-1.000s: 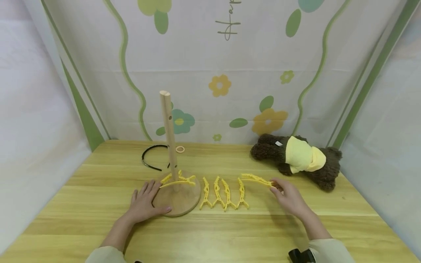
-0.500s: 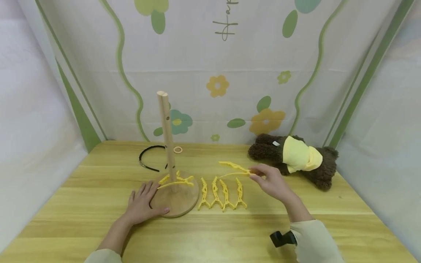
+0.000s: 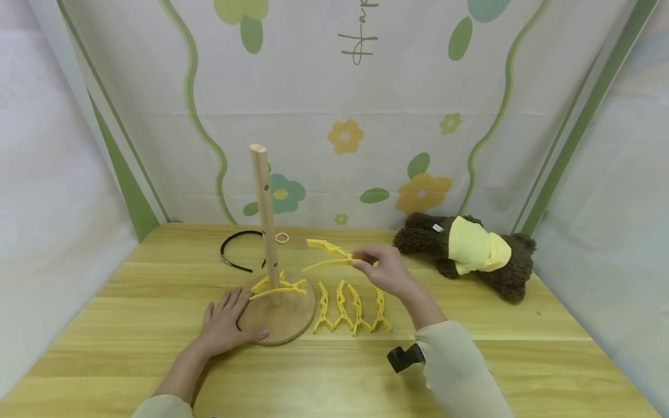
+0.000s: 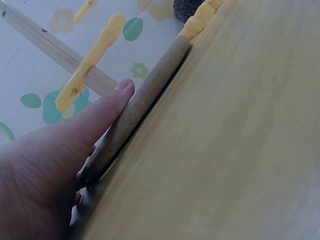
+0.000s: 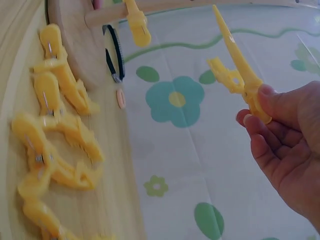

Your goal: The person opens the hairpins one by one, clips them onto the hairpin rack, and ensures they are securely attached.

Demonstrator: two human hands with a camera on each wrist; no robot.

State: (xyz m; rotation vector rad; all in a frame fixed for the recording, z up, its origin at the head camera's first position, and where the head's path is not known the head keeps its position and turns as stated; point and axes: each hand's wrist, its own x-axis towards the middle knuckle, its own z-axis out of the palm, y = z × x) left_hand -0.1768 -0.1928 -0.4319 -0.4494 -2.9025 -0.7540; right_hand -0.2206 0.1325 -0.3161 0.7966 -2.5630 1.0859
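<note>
My right hand [image 3: 385,270] pinches the handle end of a yellow alligator hair clip [image 3: 338,260], and the clip's jaws stand spread apart in the air, right of the wooden post [image 3: 268,220]. In the right wrist view the thumb and fingers squeeze the clip [image 5: 240,65]. My left hand [image 3: 223,325] rests with spread, straight fingers at the left edge of the stand's round base [image 3: 282,325]. Its thumb [image 4: 112,102] lies over the base's rim. Another yellow clip [image 3: 279,290] grips the post low down, just above the base.
Several yellow clips [image 3: 357,307] lie in a row on the table right of the base. Behind the stand are a black headband [image 3: 225,249] and a small wooden ring [image 3: 282,238]. A brown plush toy in a yellow top [image 3: 473,247] lies at the back right.
My right hand has carried the clip leftward and slightly up, from near the plush toy toward the post. The clip's jaws have spread wide. My left hand has stayed on the base.
</note>
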